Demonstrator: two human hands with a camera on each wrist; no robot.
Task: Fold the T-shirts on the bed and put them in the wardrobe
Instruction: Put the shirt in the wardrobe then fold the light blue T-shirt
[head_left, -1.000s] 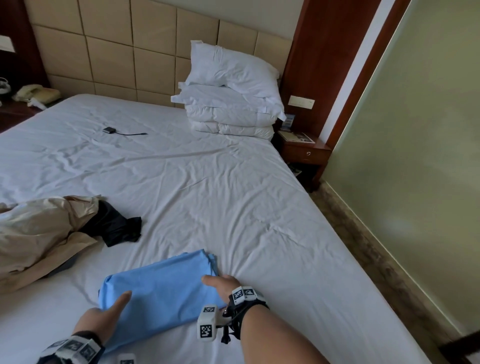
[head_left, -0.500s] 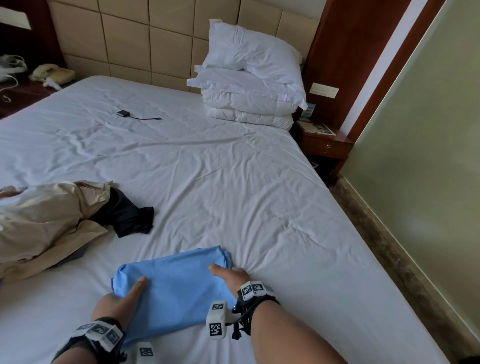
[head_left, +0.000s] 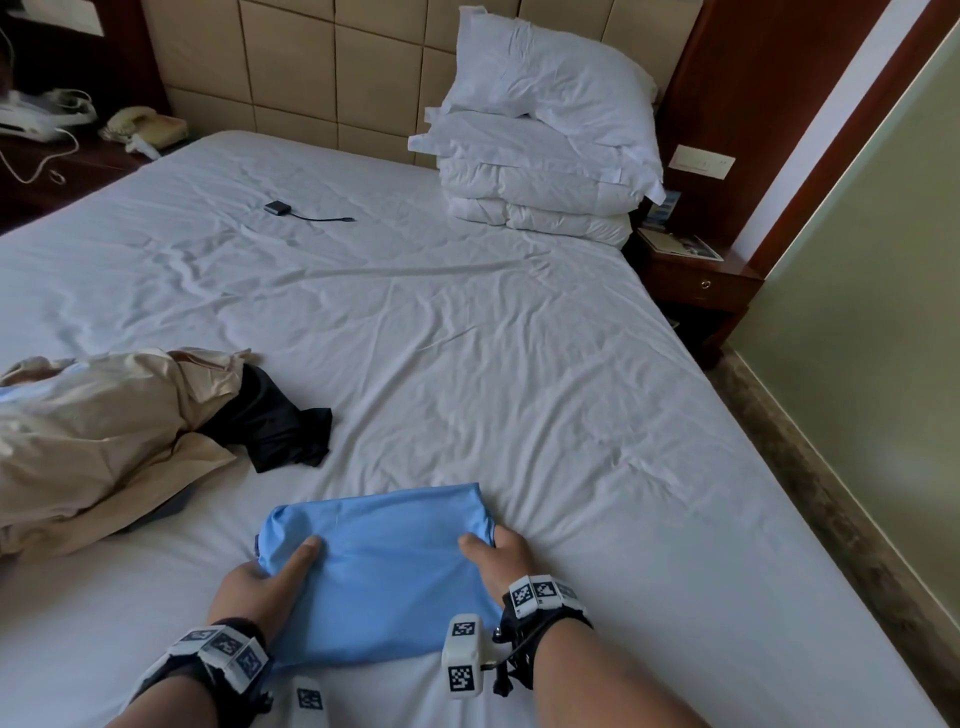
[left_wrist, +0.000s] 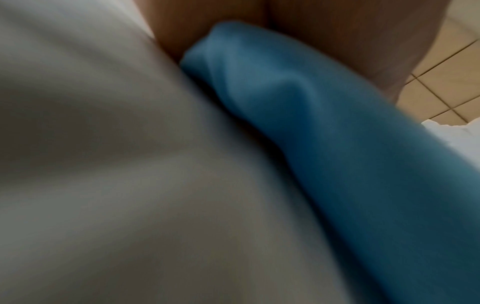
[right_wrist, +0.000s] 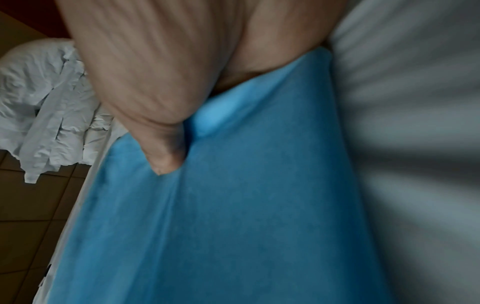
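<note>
A folded light-blue T-shirt (head_left: 384, 571) lies on the white bed (head_left: 493, 338) near its front edge. My left hand (head_left: 270, 577) grips its left side, thumb on top and fingers tucked beneath. On the right side my right hand (head_left: 498, 556) holds it the same way. The left wrist view shows the blue T-shirt (left_wrist: 337, 144) bunched under the left hand (left_wrist: 311, 30). In the right wrist view the right hand (right_wrist: 155, 82) presses its thumb into the blue T-shirt (right_wrist: 233, 205). A crumpled beige garment (head_left: 93, 431) and a black one (head_left: 275, 421) lie to the left.
Stacked white pillows (head_left: 545, 156) sit at the headboard's right end. A small dark adapter with a cable (head_left: 278, 209) lies mid-bed. A wooden nightstand (head_left: 696, 280) stands right of the bed, then a green wall (head_left: 857, 338). A phone (head_left: 145, 124) sits on the left nightstand.
Both hands have closed in on the shirt's sides, thumbs now on top, and the shirt is squeezed narrower. The head view has shifted nearer and to the left.
</note>
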